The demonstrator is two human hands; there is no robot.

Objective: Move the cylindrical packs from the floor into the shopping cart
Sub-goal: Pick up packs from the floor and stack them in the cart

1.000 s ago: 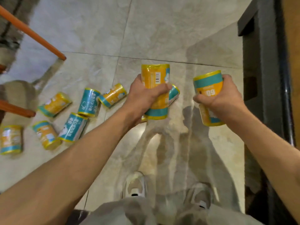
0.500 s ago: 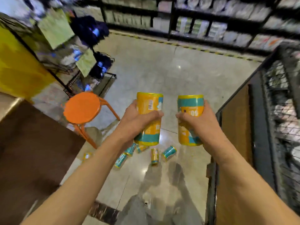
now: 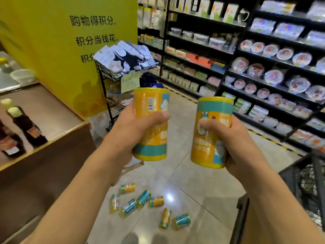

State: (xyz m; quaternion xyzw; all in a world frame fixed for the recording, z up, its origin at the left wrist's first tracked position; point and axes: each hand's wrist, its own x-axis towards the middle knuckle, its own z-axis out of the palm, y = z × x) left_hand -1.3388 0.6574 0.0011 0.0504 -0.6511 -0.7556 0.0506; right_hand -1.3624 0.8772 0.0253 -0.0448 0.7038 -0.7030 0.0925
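Observation:
My left hand (image 3: pixel 130 131) grips an upright yellow and teal cylindrical pack (image 3: pixel 151 138) at chest height. Beside it, my right hand (image 3: pixel 233 141) grips a second pack (image 3: pixel 211 138) of the same kind, also upright. Both packs are held in the air side by side and do not touch. Far below on the tiled floor lie several more packs (image 3: pixel 143 202), scattered on their sides. The black wire shopping cart (image 3: pixel 314 184) shows at the right edge, below and to the right of my right hand.
A wooden counter (image 3: pixel 58 132) with dark bottles (image 3: pixel 28 127) stands on the left. Behind it is a yellow sign wall (image 3: pixel 52 41) and a black wire rack (image 3: pixel 121 74) of packets. Black shelves (image 3: pixel 246 55) of goods line the back and right.
The view has risen from the floor to the shop aisle. Both hands have lifted their packs well above the floor, and the packs on the floor now look small and far below.

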